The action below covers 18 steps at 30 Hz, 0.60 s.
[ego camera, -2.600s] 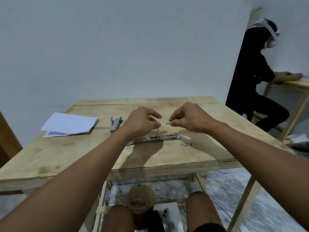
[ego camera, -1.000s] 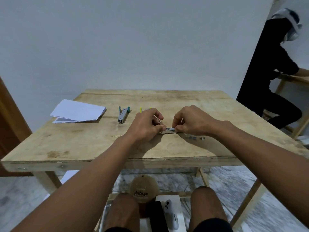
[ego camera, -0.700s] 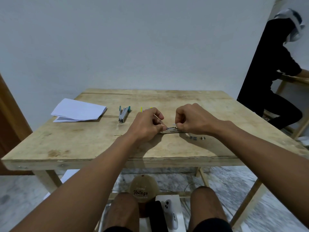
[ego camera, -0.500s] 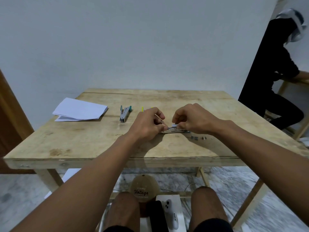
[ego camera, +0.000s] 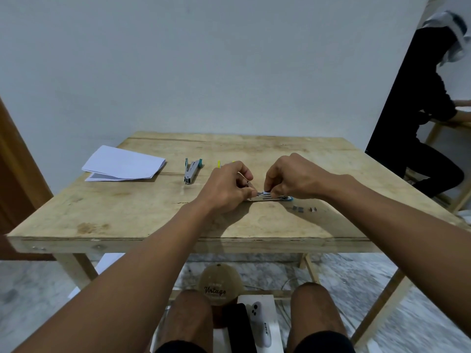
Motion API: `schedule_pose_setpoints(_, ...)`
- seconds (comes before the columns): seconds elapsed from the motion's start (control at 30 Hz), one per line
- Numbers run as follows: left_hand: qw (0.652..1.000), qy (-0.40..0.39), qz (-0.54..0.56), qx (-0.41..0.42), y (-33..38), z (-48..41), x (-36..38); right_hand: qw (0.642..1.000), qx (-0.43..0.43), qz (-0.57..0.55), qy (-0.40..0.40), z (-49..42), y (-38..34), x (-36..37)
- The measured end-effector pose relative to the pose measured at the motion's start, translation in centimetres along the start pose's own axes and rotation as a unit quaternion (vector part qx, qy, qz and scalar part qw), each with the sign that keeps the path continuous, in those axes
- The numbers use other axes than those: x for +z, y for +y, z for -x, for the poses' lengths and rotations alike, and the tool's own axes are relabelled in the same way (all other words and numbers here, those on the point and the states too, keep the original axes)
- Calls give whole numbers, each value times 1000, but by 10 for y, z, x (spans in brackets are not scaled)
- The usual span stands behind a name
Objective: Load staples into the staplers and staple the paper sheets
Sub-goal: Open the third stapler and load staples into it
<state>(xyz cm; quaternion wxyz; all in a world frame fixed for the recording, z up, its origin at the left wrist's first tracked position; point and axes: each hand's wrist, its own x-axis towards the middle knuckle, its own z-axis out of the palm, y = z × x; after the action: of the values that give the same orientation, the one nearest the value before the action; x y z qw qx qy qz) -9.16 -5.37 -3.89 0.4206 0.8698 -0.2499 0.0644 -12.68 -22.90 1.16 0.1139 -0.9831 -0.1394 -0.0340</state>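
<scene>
An opened metal stapler (ego camera: 274,198) with a blue end lies flat on the wooden table (ego camera: 142,212) in the middle. My left hand (ego camera: 226,187) grips its left end with curled fingers. My right hand (ego camera: 293,178) pinches a small strip of staples (ego camera: 266,191) right over the stapler's channel. A second, teal-and-grey stapler (ego camera: 191,170) lies further back to the left. A stack of white paper sheets (ego camera: 125,164) rests at the table's back left. Loose staple pieces (ego camera: 302,208) lie to the right of the open stapler.
A yellow item (ego camera: 219,163) peeks out behind my left hand. A person in black (ego camera: 420,110) sits at another table to the right. Under the table, between my knees, are a brown cap (ego camera: 219,284) and phones (ego camera: 260,324). A wooden door (ego camera: 15,174) stands left.
Both hands came down from above the table onto the open stapler. My right hand has brought the staple strip down onto the stapler's channel. The head view shifted slightly.
</scene>
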Motion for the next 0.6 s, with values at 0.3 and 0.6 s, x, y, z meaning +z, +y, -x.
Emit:
schedule_pose_setpoints(0.3,1000,-1,3,-2,0,0,0,1000,-11,-8,2,-2,-1,1)
schedule_pose_setpoints(0.6,1000,-1,6,0,1,2,-1,1000,-15,-5,11,1,2,6)
